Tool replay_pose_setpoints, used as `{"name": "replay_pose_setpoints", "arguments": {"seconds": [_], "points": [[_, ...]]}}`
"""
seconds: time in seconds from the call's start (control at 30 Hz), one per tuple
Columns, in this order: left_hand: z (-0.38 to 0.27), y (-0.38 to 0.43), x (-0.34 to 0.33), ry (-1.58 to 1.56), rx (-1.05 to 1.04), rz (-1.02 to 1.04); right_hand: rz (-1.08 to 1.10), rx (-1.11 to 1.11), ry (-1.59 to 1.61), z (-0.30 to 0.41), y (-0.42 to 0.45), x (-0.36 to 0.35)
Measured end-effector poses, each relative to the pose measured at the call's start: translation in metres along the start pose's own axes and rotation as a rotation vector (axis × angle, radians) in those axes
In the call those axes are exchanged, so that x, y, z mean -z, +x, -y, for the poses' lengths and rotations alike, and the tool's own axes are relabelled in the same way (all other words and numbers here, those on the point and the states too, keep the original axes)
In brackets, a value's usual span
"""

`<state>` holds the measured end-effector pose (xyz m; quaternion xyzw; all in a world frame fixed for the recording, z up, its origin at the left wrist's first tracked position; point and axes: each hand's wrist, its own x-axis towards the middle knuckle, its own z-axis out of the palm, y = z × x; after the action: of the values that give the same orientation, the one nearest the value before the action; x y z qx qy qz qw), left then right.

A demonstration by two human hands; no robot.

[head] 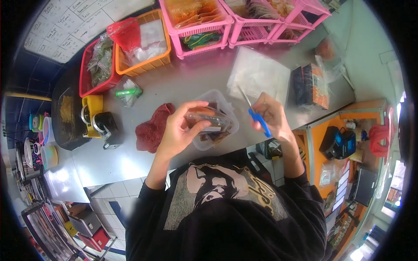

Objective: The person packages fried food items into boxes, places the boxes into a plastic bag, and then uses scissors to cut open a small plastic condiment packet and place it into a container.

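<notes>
My left hand [183, 129] grips a clear plastic packet [209, 119] with orange-brown contents, above a translucent plastic tub [232, 130]. Dark brown pieces lie inside the tub. To its right, my right hand [269, 117] holds scissors with blue handles [259, 120], their blades pointing up and left. A dark red cloth [152, 132] lies crumpled left of the tub. Behind the scissors rests a stack of clear plastic bags [259, 73] on the metal table.
Red [85, 88] and orange baskets [143, 67] stand at the back left, pink racks [202, 31] at the back. A yellow and black device [94, 115] sits left, a wrapped box [310, 86] right. The steel table's [130, 166] front edge is near my body.
</notes>
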<state>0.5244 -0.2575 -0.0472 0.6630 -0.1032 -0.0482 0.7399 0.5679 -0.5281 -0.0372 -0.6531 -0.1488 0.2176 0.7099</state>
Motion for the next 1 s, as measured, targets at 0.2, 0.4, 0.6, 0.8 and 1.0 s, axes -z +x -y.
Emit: {"name": "replay_pose_setpoints", "arguments": {"seconds": [0.2, 0.4, 0.6, 0.8, 1.0], "points": [[-0.013, 0.003, 0.004, 0.022, -0.005, 0.031, 0.277, -0.156, 0.007, -0.002, -0.015, 0.020], [-0.018, 0.005, 0.003, 0.016, -0.002, 0.072, 0.377, -0.165, 0.047, 0.001, -0.008, 0.019], [-0.022, 0.007, 0.001, 0.050, 0.005, 0.112, 0.397, -0.158, 0.015, 0.004, -0.001, 0.013], [-0.026, 0.007, 0.003, 0.037, 0.035, 0.124, 0.342, -0.202, -0.055, 0.011, -0.002, 0.010], [-0.026, 0.008, 0.000, 0.043, 0.061, 0.172, 0.391, -0.124, -0.007, 0.003, 0.004, 0.005]]}}
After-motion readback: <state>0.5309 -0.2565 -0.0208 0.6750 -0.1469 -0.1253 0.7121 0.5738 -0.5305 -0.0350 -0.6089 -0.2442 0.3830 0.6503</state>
